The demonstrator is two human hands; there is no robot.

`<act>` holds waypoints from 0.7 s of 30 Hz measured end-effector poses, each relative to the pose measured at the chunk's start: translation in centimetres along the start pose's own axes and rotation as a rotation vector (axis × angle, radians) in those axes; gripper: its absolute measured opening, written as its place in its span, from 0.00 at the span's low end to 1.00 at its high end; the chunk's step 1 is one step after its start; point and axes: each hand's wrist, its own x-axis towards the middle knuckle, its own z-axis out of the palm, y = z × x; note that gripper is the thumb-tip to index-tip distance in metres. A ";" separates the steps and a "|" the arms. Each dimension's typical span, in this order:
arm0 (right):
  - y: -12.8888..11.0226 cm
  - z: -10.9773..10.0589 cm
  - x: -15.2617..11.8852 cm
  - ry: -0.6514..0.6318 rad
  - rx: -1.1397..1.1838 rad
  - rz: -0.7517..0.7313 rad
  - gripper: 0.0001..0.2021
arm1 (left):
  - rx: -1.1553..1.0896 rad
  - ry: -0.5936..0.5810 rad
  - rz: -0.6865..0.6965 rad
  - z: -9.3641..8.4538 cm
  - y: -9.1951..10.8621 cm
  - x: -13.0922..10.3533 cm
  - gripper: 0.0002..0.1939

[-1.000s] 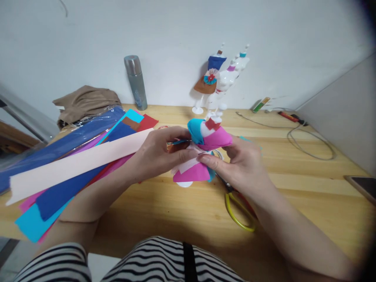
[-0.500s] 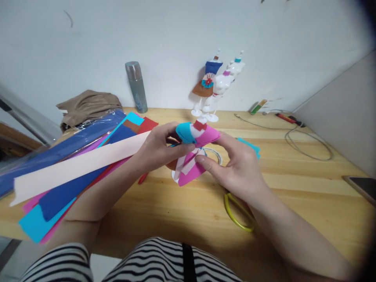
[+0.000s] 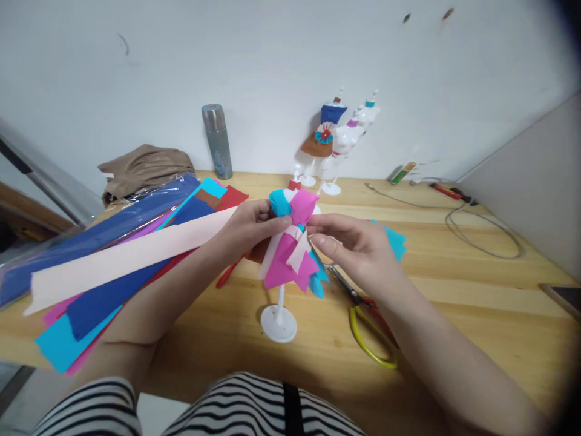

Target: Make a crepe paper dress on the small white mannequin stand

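A miniature dress form [image 3: 280, 324] stands tilted on its round white base. It wears crepe-paper-like strips: a pink and blue bodice, a pink skirt [image 3: 284, 263] with pale pink tails, a blue piece at the side and a red neck band. My left hand [image 3: 252, 227] is closed on its left side, thumb across the waist. From the other side, my right hand [image 3: 349, 239] pinches at the waist edge with thumb and fingers; exactly what lies between the fingertips is partly hidden. Yellow-handled scissors [image 3: 370, 348] lie beneath my right wrist.
Coloured strips [image 3: 131, 251] lie at left, partly under my left forearm, beside a brown cloth [image 3: 145, 169]. A steel flask [image 3: 218, 142] and more small dress forms [image 3: 348, 136] stand by the wall. Blue pieces [image 3: 396, 241], a cable [image 3: 481, 254] and a phone-like object [image 3: 560, 297] are right.
The dress form has turned and come down, so its white base and stem now show. My right thumb has moved off the skirt front to the waist's right edge. My left hand keeps its hold.
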 end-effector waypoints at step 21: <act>2.5 1.2 1.8 -0.297 0.136 0.354 0.20 | -0.314 -0.090 -0.342 -0.7 -6.3 -0.1 0.25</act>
